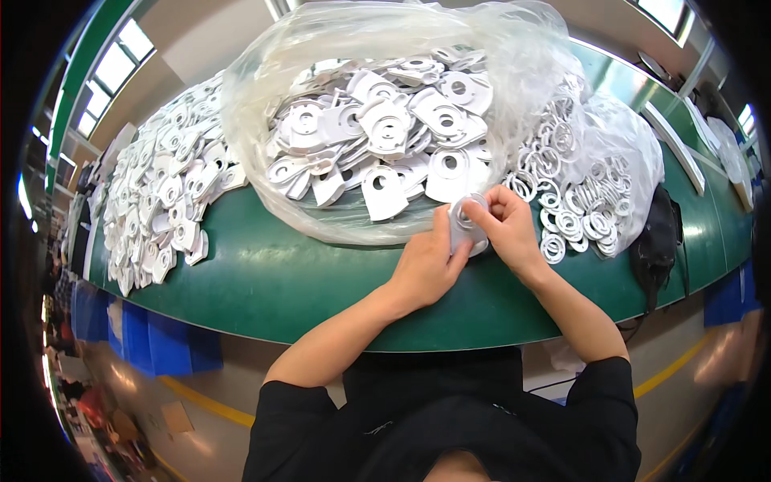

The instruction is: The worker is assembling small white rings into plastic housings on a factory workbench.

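My left hand (426,261) is closed around a white plastic part (459,234), a flat plate with a round end, and holds it above the green table's middle. My right hand (511,229) is closed at the same part from the other side. Its thumb presses at a white ring (467,207) that lies on the part's round end; the fingertips partly hide it. Just beyond my hands, a large clear plastic bag (321,229) lies open with many similar white parts (385,128) in it.
On the green table (321,297), a heap of white parts (169,193) spreads at the left. White rings (598,205) spill from a clear bag (630,136) at the right, beside a black pouch (657,241). Blue bins (165,341) stand below the table's left edge.
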The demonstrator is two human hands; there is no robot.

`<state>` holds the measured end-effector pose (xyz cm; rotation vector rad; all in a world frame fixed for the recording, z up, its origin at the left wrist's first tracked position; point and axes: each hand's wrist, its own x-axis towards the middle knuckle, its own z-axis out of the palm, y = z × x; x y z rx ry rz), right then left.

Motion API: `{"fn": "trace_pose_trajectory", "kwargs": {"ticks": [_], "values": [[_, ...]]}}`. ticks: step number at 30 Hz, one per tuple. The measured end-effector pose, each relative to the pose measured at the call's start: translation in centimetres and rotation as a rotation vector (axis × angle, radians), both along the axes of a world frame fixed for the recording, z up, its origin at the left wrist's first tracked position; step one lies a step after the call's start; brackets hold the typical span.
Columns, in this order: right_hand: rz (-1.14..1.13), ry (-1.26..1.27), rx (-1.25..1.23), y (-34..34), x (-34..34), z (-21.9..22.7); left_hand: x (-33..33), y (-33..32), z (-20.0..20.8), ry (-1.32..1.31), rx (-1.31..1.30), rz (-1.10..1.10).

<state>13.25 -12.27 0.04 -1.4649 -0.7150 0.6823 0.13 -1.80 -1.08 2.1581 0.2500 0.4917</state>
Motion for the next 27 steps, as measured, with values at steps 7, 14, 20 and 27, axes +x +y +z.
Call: {"fn": "trace_pose_trajectory", "kwargs": {"ticks": [7, 14, 20, 27], "values": [[0.010, -0.261, -0.046, -0.4, 0.4, 0.1, -0.1, 1.6, -0.5, -0.054, -0.165, -0.034], [0.034, -0.437, -0.139, -0.5, 0.9, -0.2, -0.9, 4.3, 0.8, 0.137, -0.386, -0.273], [-0.018, -0.454, -0.093, -0.8, 0.9, -0.1, -2.7, 17.2, 6.9, 0.259, -0.307, 0.307], [0.023, -0.440, -0.137, -0.1, 0.1, 0.2, -12.5, 35.9, 11.7, -0.522, -0.608, 0.685]]}}
